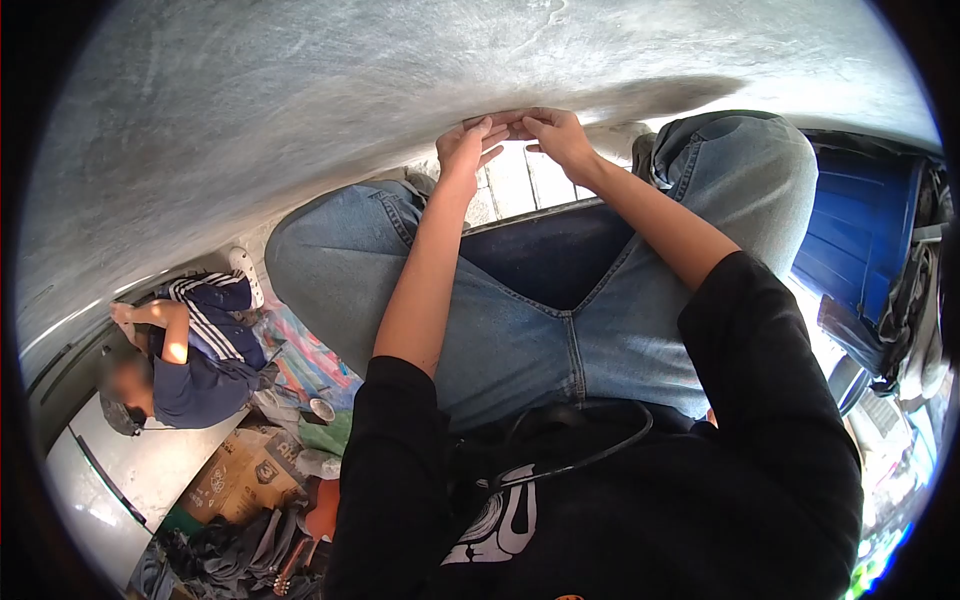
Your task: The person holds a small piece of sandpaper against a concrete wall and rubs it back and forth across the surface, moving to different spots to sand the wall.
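Observation:
My left hand [463, 152] and my right hand [560, 138] meet at the lower edge of a large grey curved surface [330, 110], above my knees. Both have bent fingers, with the thumbs towards me and the fingertips close together. Whatever lies between the fingers is too small and shaded to make out. A dark shadow falls on the grey surface just right of my hands.
My jeans-covered legs [350, 260] are spread over a dark seat [545, 255]. At the left sits another person in dark blue [205, 385], arms raised to the same surface. A cardboard box [245, 470] lies below them. Blue plastic [860, 225] stands at the right.

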The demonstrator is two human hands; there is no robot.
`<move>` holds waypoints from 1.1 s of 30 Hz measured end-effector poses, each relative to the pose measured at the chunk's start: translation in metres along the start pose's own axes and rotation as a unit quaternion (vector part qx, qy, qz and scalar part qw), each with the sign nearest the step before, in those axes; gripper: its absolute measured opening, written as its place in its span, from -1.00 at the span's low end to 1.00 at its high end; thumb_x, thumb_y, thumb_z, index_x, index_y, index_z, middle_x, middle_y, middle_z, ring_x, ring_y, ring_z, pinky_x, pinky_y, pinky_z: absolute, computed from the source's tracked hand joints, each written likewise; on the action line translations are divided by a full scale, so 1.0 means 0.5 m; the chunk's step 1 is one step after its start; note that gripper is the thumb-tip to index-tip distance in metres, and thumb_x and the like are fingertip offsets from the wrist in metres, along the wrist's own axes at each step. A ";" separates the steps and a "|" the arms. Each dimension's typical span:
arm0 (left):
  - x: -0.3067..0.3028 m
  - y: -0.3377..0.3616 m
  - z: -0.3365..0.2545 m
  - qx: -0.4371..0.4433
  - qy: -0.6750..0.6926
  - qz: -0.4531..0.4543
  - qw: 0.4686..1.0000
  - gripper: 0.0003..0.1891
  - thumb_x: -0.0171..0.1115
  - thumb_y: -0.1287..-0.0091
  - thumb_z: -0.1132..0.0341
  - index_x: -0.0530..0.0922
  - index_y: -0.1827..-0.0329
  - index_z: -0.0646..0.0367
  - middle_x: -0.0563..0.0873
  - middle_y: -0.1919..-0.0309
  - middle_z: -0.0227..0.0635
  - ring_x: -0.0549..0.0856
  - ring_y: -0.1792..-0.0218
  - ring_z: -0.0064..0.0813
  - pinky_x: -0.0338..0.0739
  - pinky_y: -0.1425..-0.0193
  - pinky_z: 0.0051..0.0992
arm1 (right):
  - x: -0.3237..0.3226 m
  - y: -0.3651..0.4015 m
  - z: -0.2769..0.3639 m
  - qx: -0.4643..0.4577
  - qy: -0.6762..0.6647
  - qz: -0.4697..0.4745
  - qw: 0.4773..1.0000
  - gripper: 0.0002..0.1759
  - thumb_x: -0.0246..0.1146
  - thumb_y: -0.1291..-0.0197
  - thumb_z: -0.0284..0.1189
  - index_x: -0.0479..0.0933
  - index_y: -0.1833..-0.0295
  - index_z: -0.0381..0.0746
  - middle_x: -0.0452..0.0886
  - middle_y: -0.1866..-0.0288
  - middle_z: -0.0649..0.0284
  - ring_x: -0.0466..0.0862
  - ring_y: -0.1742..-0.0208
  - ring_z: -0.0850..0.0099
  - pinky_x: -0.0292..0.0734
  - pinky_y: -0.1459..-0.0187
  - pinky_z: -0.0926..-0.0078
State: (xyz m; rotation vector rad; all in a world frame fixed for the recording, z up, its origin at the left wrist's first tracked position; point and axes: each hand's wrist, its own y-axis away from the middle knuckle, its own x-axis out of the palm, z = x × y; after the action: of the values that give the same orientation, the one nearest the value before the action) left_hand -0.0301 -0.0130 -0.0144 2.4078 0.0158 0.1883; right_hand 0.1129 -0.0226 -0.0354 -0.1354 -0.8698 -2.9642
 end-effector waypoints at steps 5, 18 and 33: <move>0.009 0.003 0.005 -0.010 -0.008 0.016 1.000 -0.71 0.01 -0.25 0.33 0.40 0.06 0.37 0.55 0.10 -0.02 0.54 0.02 -0.25 0.44 -0.05 -0.37 | -0.014 -0.001 -0.009 0.062 -0.044 0.020 0.997 -0.71 -0.02 -0.22 -0.45 0.38 0.02 -0.41 0.52 0.13 0.14 0.51 0.10 0.42 0.42 0.09 0.51; 0.015 0.004 0.009 -0.041 0.090 0.024 0.995 -0.69 0.06 -0.22 0.31 0.39 0.05 0.33 0.53 0.07 -0.06 0.55 0.04 -0.28 0.45 -0.04 -0.39 | -0.021 -0.004 0.006 0.100 -0.191 0.001 0.976 -0.76 0.06 -0.19 -0.43 0.44 0.15 -0.41 0.52 0.27 0.16 0.53 0.21 0.45 0.49 0.09 0.56; 0.013 -0.024 0.016 0.003 0.064 0.109 0.992 -0.66 0.16 -0.18 0.38 0.39 0.06 0.45 0.52 0.07 -0.01 0.53 0.00 -0.24 0.41 -0.15 -0.45 | -0.019 -0.007 -0.002 0.040 -0.191 -0.058 0.979 -0.83 0.08 -0.13 -0.51 0.45 0.31 -0.45 0.54 0.34 0.11 0.56 0.32 0.44 0.54 0.19 0.59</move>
State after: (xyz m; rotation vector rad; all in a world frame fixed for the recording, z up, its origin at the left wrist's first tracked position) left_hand -0.0222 -0.0090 -0.0276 2.3964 -0.1888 0.4448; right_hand 0.1220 -0.0200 -0.0388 -0.6915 -1.0666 -3.0546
